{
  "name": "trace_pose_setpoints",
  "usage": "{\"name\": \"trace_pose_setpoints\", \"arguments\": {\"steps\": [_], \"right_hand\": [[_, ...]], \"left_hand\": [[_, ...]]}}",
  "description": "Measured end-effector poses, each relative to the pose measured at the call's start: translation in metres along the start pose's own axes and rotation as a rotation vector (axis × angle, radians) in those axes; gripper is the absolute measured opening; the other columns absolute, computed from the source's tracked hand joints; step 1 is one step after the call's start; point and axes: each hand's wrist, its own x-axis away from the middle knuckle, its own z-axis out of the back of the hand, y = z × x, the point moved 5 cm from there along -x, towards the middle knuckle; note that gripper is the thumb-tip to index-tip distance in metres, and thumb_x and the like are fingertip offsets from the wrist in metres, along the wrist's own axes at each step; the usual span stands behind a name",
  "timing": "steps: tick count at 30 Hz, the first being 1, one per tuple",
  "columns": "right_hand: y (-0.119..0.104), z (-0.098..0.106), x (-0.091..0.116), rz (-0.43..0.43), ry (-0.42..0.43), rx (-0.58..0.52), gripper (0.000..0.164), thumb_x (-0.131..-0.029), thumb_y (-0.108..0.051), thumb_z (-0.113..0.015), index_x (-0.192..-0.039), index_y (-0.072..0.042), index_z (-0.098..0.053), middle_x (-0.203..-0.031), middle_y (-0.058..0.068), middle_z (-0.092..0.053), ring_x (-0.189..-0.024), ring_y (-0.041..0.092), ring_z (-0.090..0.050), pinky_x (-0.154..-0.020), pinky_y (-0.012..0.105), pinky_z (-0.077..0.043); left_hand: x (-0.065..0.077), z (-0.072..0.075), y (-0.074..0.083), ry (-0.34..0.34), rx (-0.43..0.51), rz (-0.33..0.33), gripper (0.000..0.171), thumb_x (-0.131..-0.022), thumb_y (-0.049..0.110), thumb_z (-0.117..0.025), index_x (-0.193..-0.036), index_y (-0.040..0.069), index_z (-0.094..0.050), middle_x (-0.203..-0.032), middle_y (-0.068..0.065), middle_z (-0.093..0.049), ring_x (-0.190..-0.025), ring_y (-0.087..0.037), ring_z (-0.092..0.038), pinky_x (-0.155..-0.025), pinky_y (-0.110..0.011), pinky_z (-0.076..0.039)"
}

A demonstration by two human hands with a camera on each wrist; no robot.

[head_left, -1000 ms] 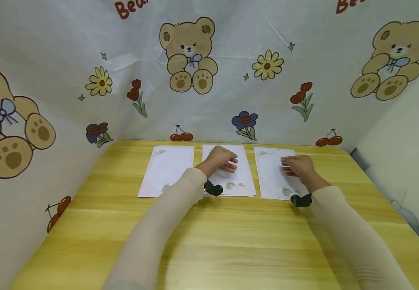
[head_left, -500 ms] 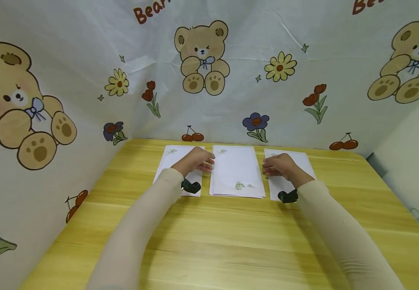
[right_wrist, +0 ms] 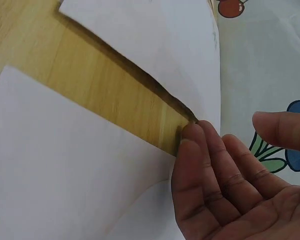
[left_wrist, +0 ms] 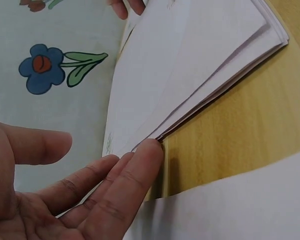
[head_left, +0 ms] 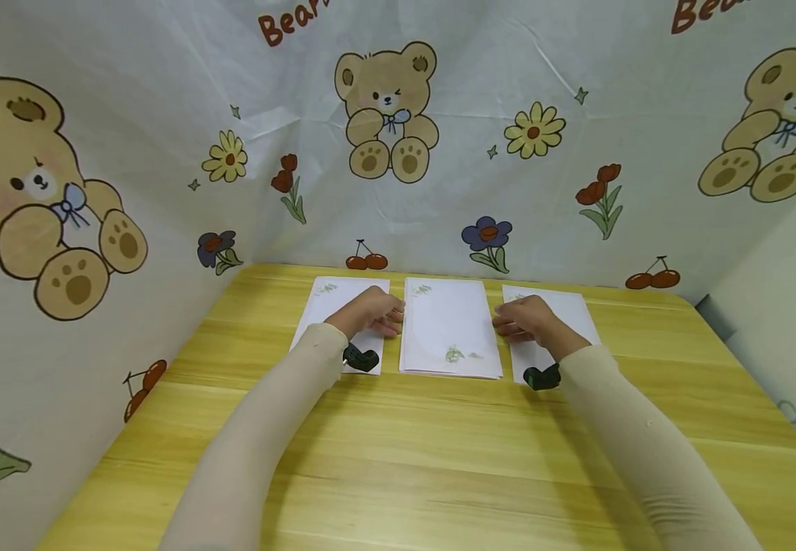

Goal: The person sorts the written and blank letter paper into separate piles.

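Note:
A stack of white paper sheets (head_left: 448, 325) with small green printed sprigs lies in the middle, its sheets slightly uneven at the edges in the left wrist view. My left hand (head_left: 375, 312) is at the stack's left edge, and its extended fingertips (left_wrist: 151, 150) touch that edge. On the opposite side is my right hand (head_left: 527, 317), fingertips (right_wrist: 202, 127) against the right edge. Both thumbs stand apart from the fingers, pinching nothing. Under my left wrist lies a second set of white paper (head_left: 322, 304); a third white paper (head_left: 572, 306) is partly hidden by my right hand.
The papers lie near the back of a yellow wood-grain table (head_left: 405, 459). Directly behind rises a pale cloth (head_left: 460, 168) printed with bears and flowers. A dark wrist device (head_left: 360, 357) sits below the left hand, another (head_left: 541, 376) below the right.
My left hand has moved left from over the middle stack to its left edge. My right hand has moved left to the stack's right edge. The head view has shifted too.

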Motion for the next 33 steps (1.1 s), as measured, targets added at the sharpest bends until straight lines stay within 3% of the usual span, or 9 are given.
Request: {"name": "trace_pose_setpoints", "arguments": {"steps": [8, 13, 19, 25, 33], "right_hand": [[-0.004, -0.001, -0.001, 0.016, 0.038, 0.022, 0.049, -0.102, -0.028, -0.051, -0.139, 0.004, -0.049, -0.133, 0.020, -0.061, -0.094, 0.018, -0.071, -0.091, 0.037, -0.059], [-0.003, -0.004, -0.005, 0.031, 0.100, -0.062, 0.047, -0.100, -0.025, -0.054, -0.139, 0.003, -0.051, -0.135, 0.022, -0.060, -0.098, 0.021, -0.072, -0.094, 0.039, -0.058], [0.001, -0.010, -0.006, 0.015, 0.158, -0.161, 0.043, -0.096, -0.020, -0.062, -0.133, 0.002, -0.058, -0.114, 0.011, -0.065, -0.082, 0.012, -0.068, -0.080, 0.029, -0.062], [0.005, -0.015, -0.009, 0.030, 0.143, -0.141, 0.044, -0.097, -0.020, -0.062, -0.134, 0.002, -0.054, -0.107, 0.004, -0.060, -0.082, 0.008, -0.058, -0.069, 0.017, -0.058], [0.006, -0.015, -0.011, 0.047, 0.126, -0.166, 0.042, -0.098, -0.018, -0.061, -0.136, -0.001, -0.051, -0.097, 0.001, -0.055, -0.075, 0.009, -0.053, -0.063, 0.016, -0.053]], "left_hand": [[-0.003, 0.002, -0.002, 0.021, 0.015, 0.026, 0.028, -0.099, 0.019, -0.057, -0.116, -0.003, -0.060, -0.104, -0.011, -0.065, -0.075, -0.021, -0.071, -0.071, -0.030, -0.064], [-0.003, 0.003, -0.003, 0.033, 0.019, 0.025, 0.029, -0.098, 0.019, -0.057, -0.117, -0.003, -0.060, -0.105, -0.011, -0.065, -0.073, -0.020, -0.071, -0.071, -0.029, -0.064], [-0.005, 0.002, -0.005, 0.034, 0.033, 0.017, 0.029, -0.098, 0.018, -0.057, -0.119, -0.002, -0.059, -0.106, -0.011, -0.066, -0.073, -0.020, -0.072, -0.070, -0.030, -0.064], [-0.007, 0.002, -0.006, 0.044, 0.035, 0.028, 0.027, -0.097, 0.018, -0.058, -0.116, -0.002, -0.060, -0.101, -0.009, -0.067, -0.072, -0.020, -0.072, -0.070, -0.030, -0.064], [-0.004, 0.005, -0.007, 0.110, 0.045, -0.009, 0.034, -0.097, 0.016, -0.059, -0.122, -0.006, -0.058, -0.107, -0.015, -0.072, -0.071, -0.018, -0.073, -0.070, -0.029, -0.063]]}}
